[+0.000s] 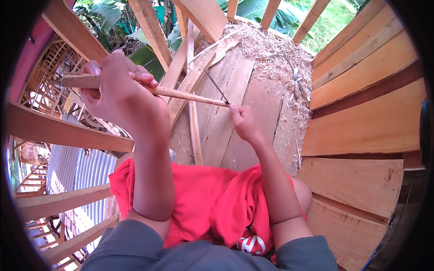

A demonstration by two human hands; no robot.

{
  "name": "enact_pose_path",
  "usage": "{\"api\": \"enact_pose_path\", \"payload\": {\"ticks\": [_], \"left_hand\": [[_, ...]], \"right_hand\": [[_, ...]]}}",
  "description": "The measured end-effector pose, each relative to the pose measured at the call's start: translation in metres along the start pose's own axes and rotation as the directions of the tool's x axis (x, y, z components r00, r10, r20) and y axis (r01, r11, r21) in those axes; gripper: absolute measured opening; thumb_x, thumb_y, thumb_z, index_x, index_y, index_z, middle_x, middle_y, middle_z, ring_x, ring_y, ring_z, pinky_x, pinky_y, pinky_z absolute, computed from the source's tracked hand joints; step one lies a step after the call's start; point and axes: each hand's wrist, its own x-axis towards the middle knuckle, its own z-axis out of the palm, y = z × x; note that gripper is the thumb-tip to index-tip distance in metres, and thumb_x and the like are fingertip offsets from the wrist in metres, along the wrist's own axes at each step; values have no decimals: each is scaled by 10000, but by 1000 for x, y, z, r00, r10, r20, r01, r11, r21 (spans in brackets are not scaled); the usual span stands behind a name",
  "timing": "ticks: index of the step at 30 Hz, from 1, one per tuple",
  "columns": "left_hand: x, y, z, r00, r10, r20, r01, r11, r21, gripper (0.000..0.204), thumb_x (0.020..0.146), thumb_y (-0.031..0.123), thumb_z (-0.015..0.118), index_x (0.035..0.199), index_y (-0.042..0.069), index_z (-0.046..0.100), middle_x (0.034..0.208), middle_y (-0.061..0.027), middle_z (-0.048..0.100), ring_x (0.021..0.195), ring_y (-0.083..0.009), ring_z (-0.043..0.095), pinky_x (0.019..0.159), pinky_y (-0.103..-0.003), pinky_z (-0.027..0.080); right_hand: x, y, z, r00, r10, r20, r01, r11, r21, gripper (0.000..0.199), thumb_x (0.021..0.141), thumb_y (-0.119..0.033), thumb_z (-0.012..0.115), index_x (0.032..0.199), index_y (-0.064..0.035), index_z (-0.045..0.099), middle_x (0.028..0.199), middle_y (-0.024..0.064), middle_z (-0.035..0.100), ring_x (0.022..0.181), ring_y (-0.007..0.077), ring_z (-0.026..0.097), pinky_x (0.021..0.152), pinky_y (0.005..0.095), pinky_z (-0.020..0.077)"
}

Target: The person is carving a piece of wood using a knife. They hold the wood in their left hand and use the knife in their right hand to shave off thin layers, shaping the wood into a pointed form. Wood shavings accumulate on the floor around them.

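My left hand (120, 92) is raised and closed around a long wooden stick (181, 95), which runs from upper left toward the right. My right hand (244, 122) grips a thin dark knife (216, 86) whose blade rests against the stick's tapered right end. Both forearms rise over my lap, which is covered by red shorts (208, 203).
A plank floor (239, 104) strewn with wood shavings (271, 49) lies ahead, with loose wooden slats (194, 122) on it. Wooden wall boards (361, 126) stand on the right. Wooden rails (58, 131) run along the left, with corrugated metal (77, 167) below and green plants beyond.
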Motion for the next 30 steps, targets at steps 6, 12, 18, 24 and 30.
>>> {"api": "enact_pose_path", "payload": {"ticks": [6, 12, 18, 24, 30], "left_hand": [[18, -9, -6, 998, 18, -57, -16, 999, 35, 173, 787, 45, 620, 750, 75, 454, 576, 1, 384, 439, -106, 430, 397, -242, 356], [20, -7, 0, 991, 35, 126, -41, 998, 41, 312, 809, 114, 725, 873, 62, 425, 593, -41, 508, 416, -132, 488, 415, -248, 429], [38, -34, -19, 694, -19, 719, 275, 931, -240, 220, 928, 269, 589, 858, 101, 466, 666, -16, 476, 544, -146, 531, 544, -305, 475], [16, -30, -10, 696, -193, 691, 363, 926, -107, 479, 911, 337, 618, 558, 119, 378, 446, 21, 327, 364, -86, 362, 347, -221, 277], [-16, -15, 8, 778, -228, 586, 365, 922, -126, 425, 862, 177, 668, 552, 128, 382, 446, 32, 323, 341, -69, 320, 328, -221, 252]], "right_hand": [[-5, -11, 5, 998, -39, -50, 33, 992, -119, 512, 982, -357, 414, 654, 19, 530, 560, 172, 534, 532, 313, 534, 545, 440, 396], [4, 16, 5, 986, -122, -111, 123, 992, -3, 513, 983, -347, 412, 639, 22, 508, 546, 165, 516, 517, 298, 527, 535, 435, 386], [5, 24, -8, 1000, -18, 11, 18, 1000, 7, 525, 995, -363, 386, 637, 12, 466, 514, 106, 436, 503, 225, 524, 524, 408, 394], [3, 10, -13, 961, 276, -26, -277, 960, -41, 645, 990, -457, 286, 713, 43, 586, 679, 234, 591, 709, 369, 626, 722, 481, 469], [-6, 11, -13, 935, 217, -280, -271, 947, -172, 599, 939, -397, 296, 841, 75, 653, 895, 350, 614, 950, 469, 607, 873, 506, 435]]}}
